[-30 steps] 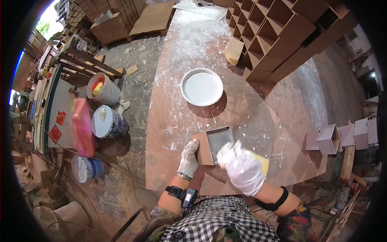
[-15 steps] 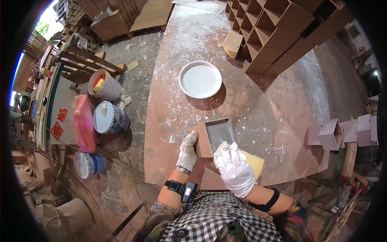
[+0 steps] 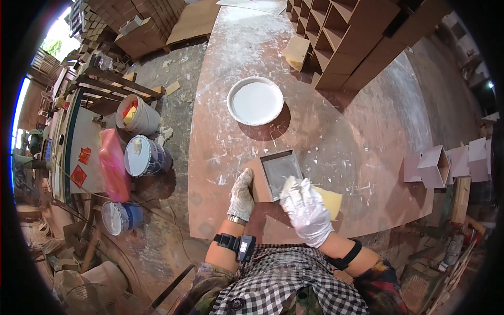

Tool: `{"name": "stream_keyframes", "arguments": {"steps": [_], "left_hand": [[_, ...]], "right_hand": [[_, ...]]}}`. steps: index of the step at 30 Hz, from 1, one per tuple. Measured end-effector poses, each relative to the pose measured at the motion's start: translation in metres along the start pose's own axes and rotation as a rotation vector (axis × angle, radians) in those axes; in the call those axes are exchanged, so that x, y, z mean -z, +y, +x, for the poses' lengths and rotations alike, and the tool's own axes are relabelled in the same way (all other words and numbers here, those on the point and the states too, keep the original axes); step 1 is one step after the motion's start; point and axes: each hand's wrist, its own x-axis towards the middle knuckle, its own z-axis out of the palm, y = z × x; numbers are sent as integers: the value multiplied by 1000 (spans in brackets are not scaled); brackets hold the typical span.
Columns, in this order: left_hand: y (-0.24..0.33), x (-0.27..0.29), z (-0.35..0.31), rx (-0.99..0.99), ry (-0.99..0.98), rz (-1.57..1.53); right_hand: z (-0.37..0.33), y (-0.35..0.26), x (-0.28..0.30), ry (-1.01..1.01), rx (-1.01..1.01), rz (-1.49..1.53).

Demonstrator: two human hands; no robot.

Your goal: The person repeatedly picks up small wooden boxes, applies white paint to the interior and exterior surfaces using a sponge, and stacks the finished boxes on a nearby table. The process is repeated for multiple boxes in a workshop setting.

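A small open brown box (image 3: 261, 183) with a grey inside stands tilted toward me on the near part of the table. My left hand (image 3: 242, 196), in a white knitted glove, is closed on the box's left side. My right hand (image 3: 307, 211), in a white glove smeared at the fingers, is closed at the box's lower right corner. From under its right side sticks out a yellow sponge (image 3: 329, 201); the hand covers the rest of it. Beyond the box sits a round white basin (image 3: 255, 102) of white paste.
Brown compartment shelving (image 3: 346, 47) rises at the far right of the table (image 3: 210, 126), with a pale yellow block (image 3: 296, 51) beside it. Folded brown pieces (image 3: 434, 167) stand at the right edge. Buckets (image 3: 144, 156) and a pink bag (image 3: 114, 165) are at the left.
My right hand and the sponge have shifted slightly away from me along the box's right side. The left hand keeps its grip, and the view has shifted a little.
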Motion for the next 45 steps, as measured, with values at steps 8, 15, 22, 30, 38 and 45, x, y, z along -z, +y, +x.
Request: {"name": "stream_keyframes", "arguments": {"steps": [8, 15, 22, 30, 38, 45], "left_hand": [[2, -11, -5, 55, -69, -24], [2, -1, -2, 11, -2, 17], [-1, -1, -1, 27, 14, 15], [-1, -3, -3, 19, -2, -20], [-1, 4, -4, 14, -28, -18], [-3, 2, -3, -22, -25, 25]], "right_hand": [[24, -9, 13, 51, 44, 61], [4, 10, -4, 14, 15, 34], [26, -6, 9, 55, 22, 119], [0, 6, 17, -20, 18, 41], [21, 80, -20, 132, -155, 177], [39, 81, -47, 29, -55, 246]]}}
